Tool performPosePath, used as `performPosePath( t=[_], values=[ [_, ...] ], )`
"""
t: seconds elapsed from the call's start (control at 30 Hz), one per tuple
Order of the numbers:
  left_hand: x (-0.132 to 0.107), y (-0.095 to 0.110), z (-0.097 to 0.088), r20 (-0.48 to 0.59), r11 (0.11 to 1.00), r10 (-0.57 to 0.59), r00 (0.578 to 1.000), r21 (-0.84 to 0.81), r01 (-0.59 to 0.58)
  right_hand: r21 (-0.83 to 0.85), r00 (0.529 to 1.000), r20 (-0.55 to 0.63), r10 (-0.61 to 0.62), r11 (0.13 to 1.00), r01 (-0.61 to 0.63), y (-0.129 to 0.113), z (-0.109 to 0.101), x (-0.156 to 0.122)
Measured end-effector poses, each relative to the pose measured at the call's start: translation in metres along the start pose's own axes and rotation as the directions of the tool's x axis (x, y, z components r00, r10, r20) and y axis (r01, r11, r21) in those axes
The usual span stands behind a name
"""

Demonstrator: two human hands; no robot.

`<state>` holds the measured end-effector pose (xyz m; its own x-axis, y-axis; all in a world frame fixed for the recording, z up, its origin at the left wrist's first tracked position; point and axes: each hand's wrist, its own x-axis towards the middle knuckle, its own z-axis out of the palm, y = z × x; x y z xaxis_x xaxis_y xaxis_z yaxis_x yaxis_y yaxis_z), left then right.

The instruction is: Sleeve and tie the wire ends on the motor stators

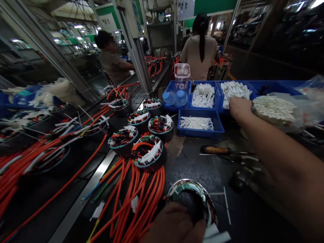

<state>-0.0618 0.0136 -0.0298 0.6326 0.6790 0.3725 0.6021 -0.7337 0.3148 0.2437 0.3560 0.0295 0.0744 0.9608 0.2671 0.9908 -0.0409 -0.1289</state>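
Note:
In the head view my left hand [178, 222] is low in the middle, its fingers curled on the near edge of a motor stator [209, 199]. The stator is a round ring with green, red and white windings around a dark hollow; white sleeves stick out at its near right side. My right arm stretches forward from the right. My right hand [240, 108] is at the front edge of a blue bin holding short white sleeves [235, 89]. The back of that hand faces me, and its fingertips are hidden.
Several wired stators [148, 153] stand left of centre, with orange cables [141, 195] trailing forward. A blue tray [201, 133] holds thin white strips. A wooden-handled tool [215, 150] lies on the dark bench. Bottles [181, 96], a bag of white sleeves [275, 108] and two co-workers [199, 50] are beyond.

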Motion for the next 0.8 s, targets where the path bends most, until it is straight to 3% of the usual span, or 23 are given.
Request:
performPosePath(
  t=[0.1,0.2,0.27,0.33,0.4,0.43,0.5,0.57,0.67,0.73,0.8],
  values=[
    [0.007,0.005,-0.016,0.07,1.0,0.018,0.997,-0.014,-0.017,0.023,0.995,-0.06,-0.083,0.996,0.084,-0.016,-0.02,-0.017],
    [0.011,0.011,-0.027,0.157,0.999,-0.006,0.988,-0.044,0.013,0.049,0.974,-0.145,-0.175,0.982,0.184,-0.032,-0.051,-0.064],
    [0.014,0.014,-0.031,0.188,0.999,-0.017,0.982,-0.03,0.023,0.14,0.949,-0.184,-0.256,0.949,0.283,-0.036,-0.073,-0.121],
    [0.016,0.016,-0.031,0.186,1.0,-0.009,0.982,-0.004,0.01,0.461,0.913,-0.192,-0.36,0.788,0.408,-0.033,-0.092,-0.191],
    [0.018,0.017,-0.031,0.18,1.0,0.007,0.984,0.014,-0.009,0.689,0.888,-0.111,-0.446,0.609,0.392,-0.027,-0.102,-0.263],
    [0.018,0.018,-0.03,0.182,1.0,0.009,0.983,0.021,-0.013,0.754,0.87,-0.049,-0.49,0.553,0.354,-0.024,-0.103,-0.295],
    [0.018,0.019,-0.031,0.192,0.999,0.003,0.981,0.038,-0.011,0.837,0.894,0.034,-0.447,0.502,0.219,-0.021,-0.096,-0.342],
    [0.018,0.02,-0.031,0.196,0.998,-0.007,0.981,0.063,-0.005,0.869,0.929,0.057,-0.365,0.477,0.134,-0.025,-0.083,-0.364],
    [0.017,0.022,-0.032,0.192,0.995,-0.004,0.981,0.098,-0.015,0.897,0.946,0.069,-0.317,0.434,0.08,-0.038,-0.07,-0.362],
    [0.017,0.022,-0.031,0.188,0.993,0.003,0.982,0.119,-0.026,0.923,0.918,0.162,-0.361,0.385,-0.012,-0.049,-0.072,-0.351],
    [0.017,0.023,-0.03,0.183,0.99,0.006,0.983,0.136,-0.031,0.927,0.856,0.238,-0.458,0.369,-0.06,-0.058,-0.079,-0.345]
  ],
)
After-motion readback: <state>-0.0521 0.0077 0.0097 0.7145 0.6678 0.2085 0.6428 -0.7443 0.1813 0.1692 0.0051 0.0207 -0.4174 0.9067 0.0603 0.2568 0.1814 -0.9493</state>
